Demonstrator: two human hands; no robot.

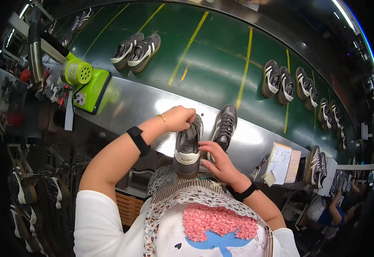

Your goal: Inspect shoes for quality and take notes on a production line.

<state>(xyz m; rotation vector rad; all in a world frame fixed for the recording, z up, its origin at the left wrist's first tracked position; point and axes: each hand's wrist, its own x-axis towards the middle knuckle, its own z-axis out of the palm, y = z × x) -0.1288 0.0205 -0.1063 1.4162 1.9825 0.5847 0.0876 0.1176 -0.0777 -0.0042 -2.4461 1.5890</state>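
Note:
A grey sneaker [186, 159] with a white heel tab and gum-coloured sole is tilted at the bench's near edge, its heel toward me. My left hand [180, 119] pinches it near the tongue and laces, fingers closed. On the other side, my right hand [220, 162] grips the collar near the heel, with the fingers curled and the thumb lower down. A matching sneaker [225, 128] stands just to the right on the metal bench, toe pointing away, laces done up. The held shoe's toe is mostly hidden behind my left hand.
Beyond the metal bench [142, 100] runs a green conveyor belt [212, 55] with yellow lines. Several sneaker pairs stand on it. A bright green machine [90, 88] is at left; a notebook [279, 160] and pens lie at right. Racked shoes [22, 188] hang lower left. Another person [330, 210] works far right.

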